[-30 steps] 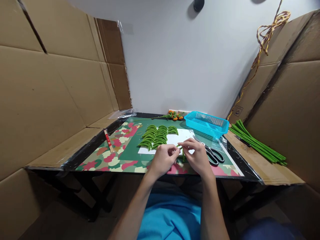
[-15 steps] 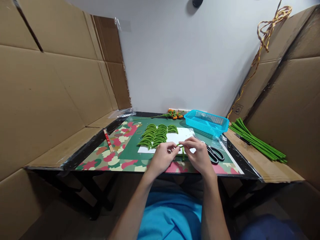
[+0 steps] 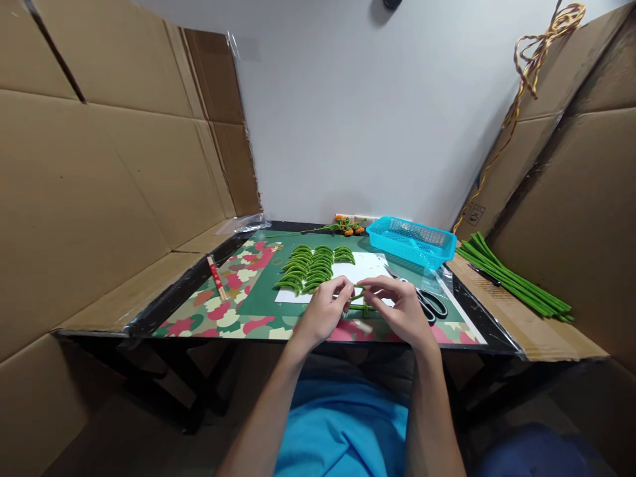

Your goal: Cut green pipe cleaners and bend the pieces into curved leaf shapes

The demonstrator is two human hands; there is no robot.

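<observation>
Between my two hands, over the near part of the green mat, is a short green pipe cleaner, partly covered by fingers. My left hand pinches its left side with thumb and fingertips. From the right, my right hand has thumb and index finger closed at its other end. Just below the hands lie more green pipe cleaner pieces, mostly hidden. Curved, leaf-like bundles of green pipe cleaner lie in columns on white paper, beyond my left hand.
Black-handled scissors lie right of my right hand. Behind stand a blue plastic basket and an orange flower sprig. Long green stems and a dark pen-like tool are at right, red-wrapped chopsticks at left. Cardboard walls flank the table.
My hands have drawn slightly apart, my right hand shifting a little to the right. The green pieces between and below the fingers lie at a different angle. The view has shifted slightly.
</observation>
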